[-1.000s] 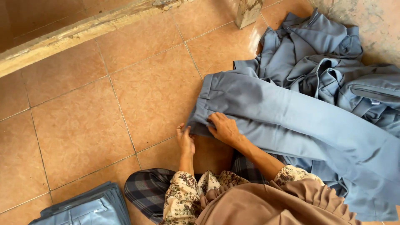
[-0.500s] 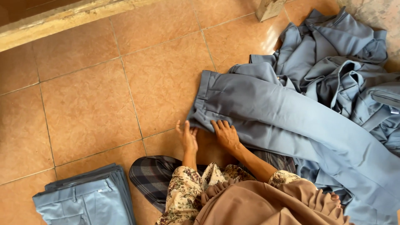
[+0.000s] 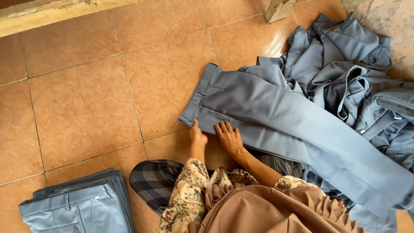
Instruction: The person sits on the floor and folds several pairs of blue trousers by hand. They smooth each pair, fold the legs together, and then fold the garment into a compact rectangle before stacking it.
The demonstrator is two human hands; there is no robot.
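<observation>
Pressing flat: left hand [image 3: 197, 137] and right hand [image 3: 229, 138], both open-palmed, gripping nothing, on trousers [image 3: 276, 116] lower edge near waistband. Smooth toward 3 o'clock, keeping legs aligned.

Smooth matt grey-blue cloth trousers [image 3: 276, 112]; same cloth in crumpled pile [image 3: 353, 77] and folded stack [image 3: 82, 203]. Glossy, mottled orange tile floor [image 3: 86, 108]. Rough wooden beam [image 3: 51, 15].

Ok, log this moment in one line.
left hand: flat by waistband | right hand: flat on trousers | folded stack: left | heap: right
</observation>
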